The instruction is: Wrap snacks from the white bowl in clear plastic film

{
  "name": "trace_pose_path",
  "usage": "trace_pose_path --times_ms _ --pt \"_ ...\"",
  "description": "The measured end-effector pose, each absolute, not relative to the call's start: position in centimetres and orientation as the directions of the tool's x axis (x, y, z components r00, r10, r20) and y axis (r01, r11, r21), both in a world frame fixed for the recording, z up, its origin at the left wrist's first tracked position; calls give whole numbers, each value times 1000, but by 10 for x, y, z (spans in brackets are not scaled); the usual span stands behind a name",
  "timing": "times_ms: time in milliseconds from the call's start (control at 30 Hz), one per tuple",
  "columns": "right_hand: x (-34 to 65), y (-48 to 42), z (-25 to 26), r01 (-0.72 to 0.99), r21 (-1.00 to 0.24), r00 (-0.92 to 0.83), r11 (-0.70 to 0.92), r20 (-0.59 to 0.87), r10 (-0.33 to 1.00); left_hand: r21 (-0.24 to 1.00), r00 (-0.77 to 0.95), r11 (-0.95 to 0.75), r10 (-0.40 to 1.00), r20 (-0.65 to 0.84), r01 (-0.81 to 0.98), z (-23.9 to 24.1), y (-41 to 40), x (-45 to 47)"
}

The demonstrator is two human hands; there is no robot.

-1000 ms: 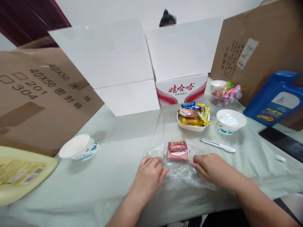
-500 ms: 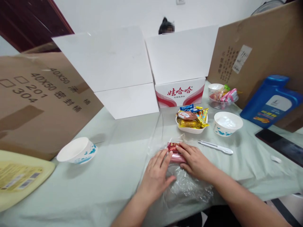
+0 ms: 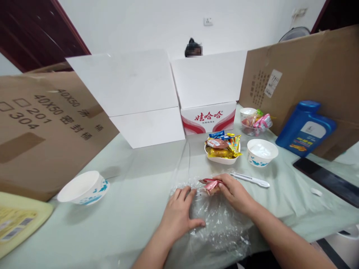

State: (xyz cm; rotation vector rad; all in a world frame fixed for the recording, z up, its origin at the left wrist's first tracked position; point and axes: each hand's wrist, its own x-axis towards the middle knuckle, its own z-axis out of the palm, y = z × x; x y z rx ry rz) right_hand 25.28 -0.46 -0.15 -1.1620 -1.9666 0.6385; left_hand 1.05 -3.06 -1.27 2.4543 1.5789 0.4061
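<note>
My right hand [image 3: 234, 192] pinches a red and pink snack packet [image 3: 211, 185], raised a little at one side. Under it lies a crinkled clear plastic bag [image 3: 215, 224] on the table's green cloth. My left hand [image 3: 181, 211] rests on the bag's left part, fingers spread and thumb stretched toward the middle, holding nothing. Just beyond my right hand is a white utility knife [image 3: 249, 179]. A white dish [image 3: 223, 160] heaped with wrapped snacks stands behind the bag. To its right sits a paper bowl [image 3: 260, 153] with something clear and plastic-like inside.
Another paper bowl [image 3: 84, 188] stands at left, near a yellow container [image 3: 24, 220]. White boxes [image 3: 148, 127] and brown cardboard [image 3: 50, 123] line the back and sides. At right are a blue bottle [image 3: 305, 129], a phone [image 3: 328, 181] and a clear bowl of snacks [image 3: 256, 129].
My right hand has closed on the red packet, which was lying flat under both hands, and lifted its side. My left hand has come off the packet onto the bag. The view has tilted up slightly.
</note>
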Motion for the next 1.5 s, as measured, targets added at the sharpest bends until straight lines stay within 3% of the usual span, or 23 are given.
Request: trace_pose_path --times_ms 100,167,267,367,533,667,800,967,1200,1500 --pt "259 0 7 390 -817 -166 424 391 905 344 391 -411 911 127 845 -11 -27 11" --pt "267 10 21 394 -800 -46 452 474 879 371 386 -405 914 128 836 -10 -26 11" --pt "283 41 52 577 -655 78 487 638 766 399 376 -387 920 108 832 -9 -25 12" --pt "296 87 80 772 -456 41 443 731 681 404 370 -365 926 68 839 -8 -25 13" --pt "299 147 88 917 -223 -198 330 463 864 401 367 -338 930 5 852 -3 -26 13" --pt "301 160 82 913 -181 -302 366 306 903 399 371 -342 929 3 851 0 -27 13" --pt "311 160 93 931 -158 -296 330 202 933 401 374 -344 927 4 849 -1 -27 13" --pt "322 159 114 953 -163 -241 255 99 965 408 379 -360 925 35 839 -6 -27 12" --pt "326 149 122 900 -281 -346 334 6 938 407 387 -386 918 84 828 -9 -26 12" --pt "328 145 113 891 -343 -296 298 60 953 442 397 -435 900 181 785 -12 -26 10"
